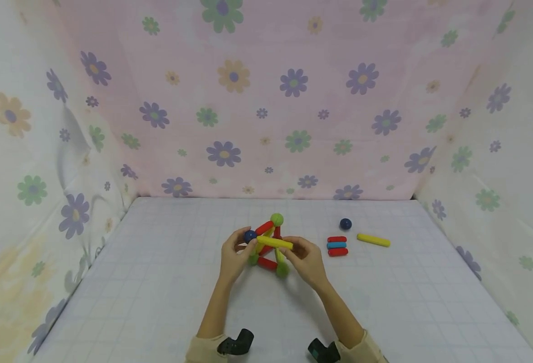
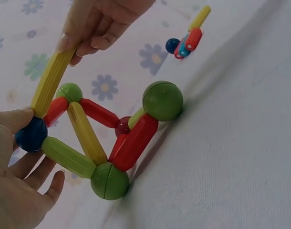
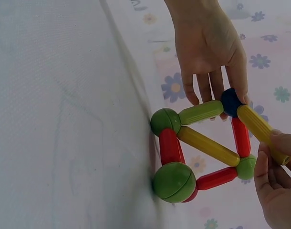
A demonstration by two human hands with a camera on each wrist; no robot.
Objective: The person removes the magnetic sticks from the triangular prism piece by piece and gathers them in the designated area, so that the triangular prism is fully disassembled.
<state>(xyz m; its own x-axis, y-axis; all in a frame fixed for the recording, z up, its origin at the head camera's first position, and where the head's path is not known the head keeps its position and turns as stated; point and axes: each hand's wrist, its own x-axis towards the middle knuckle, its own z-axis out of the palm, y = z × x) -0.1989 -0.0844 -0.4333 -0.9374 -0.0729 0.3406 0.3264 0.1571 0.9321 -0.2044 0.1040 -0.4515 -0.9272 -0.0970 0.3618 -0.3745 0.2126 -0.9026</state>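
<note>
A frame of coloured rods joined by balls stands on the table between the hands, with a green ball (image 1: 277,219) at its far corner and another green ball (image 2: 163,101) nearer. My left hand (image 1: 234,258) holds the dark blue ball (image 2: 32,134) at the frame's upper left corner between thumb and fingers. A light green rod (image 2: 69,157) and a red rod (image 3: 241,136) meet that ball. My right hand (image 1: 308,259) pinches one end of a yellow rod (image 1: 273,242); its other end touches the blue ball. A second yellow rod (image 3: 209,145) runs between two green balls of the frame.
Right of the frame lie two short red rods (image 1: 338,252) with a blue rod (image 1: 337,245) between them. Behind these sits a loose dark blue ball (image 1: 345,224), and farther right a loose yellow rod (image 1: 373,240). Flowered cloth (image 1: 266,101) walls the white table on three sides.
</note>
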